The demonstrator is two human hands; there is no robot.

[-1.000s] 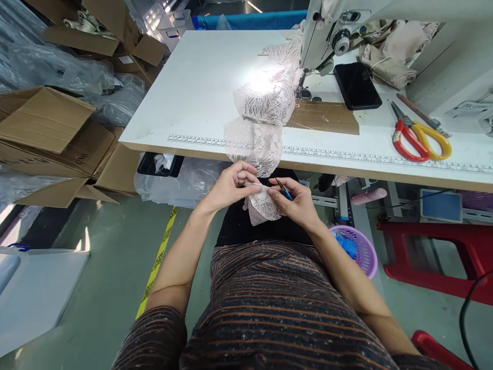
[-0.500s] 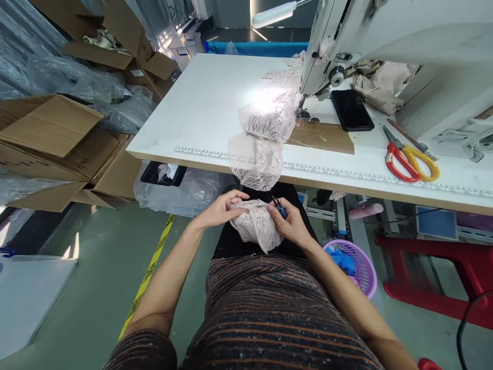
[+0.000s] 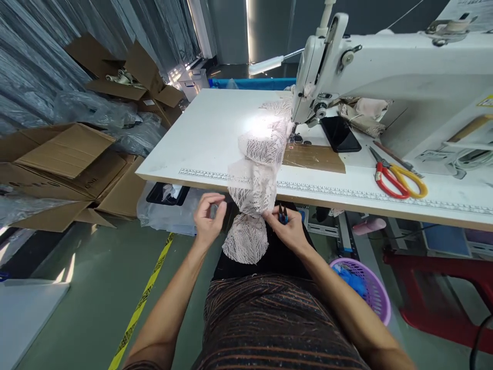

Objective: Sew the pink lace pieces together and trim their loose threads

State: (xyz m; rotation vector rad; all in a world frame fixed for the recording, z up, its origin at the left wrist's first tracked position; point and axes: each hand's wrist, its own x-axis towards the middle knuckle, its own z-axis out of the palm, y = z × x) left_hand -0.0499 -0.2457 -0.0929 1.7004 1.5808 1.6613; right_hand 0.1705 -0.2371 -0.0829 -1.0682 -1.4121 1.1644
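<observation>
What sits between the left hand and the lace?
Nothing visible. The left hand is beside the lace, apart from it, with a bare gap between. The right hand pinches the lace's other side, with snips in its fingers.

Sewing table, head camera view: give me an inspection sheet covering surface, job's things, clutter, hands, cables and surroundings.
Surface: white table, ruler marks along the front edge, brown patch by the needle.
Job's things: pale lace strip runs from under the sewing machine over the table edge down to the lap.
Clutter: black phone, red-and-yellow scissors, fabric scraps beside the machine.
Hands: right hand pinches the lace and holds thread snips; left hand is beside the lace and apart from it, fingers curled; cannot tell whether it pinches anything.
Cables: black cable at lower right; pale cord bundled at the table's right end.
Surroundings: cardboard boxes, plastic sheeting, purple basket, yellow floor tape.
</observation>
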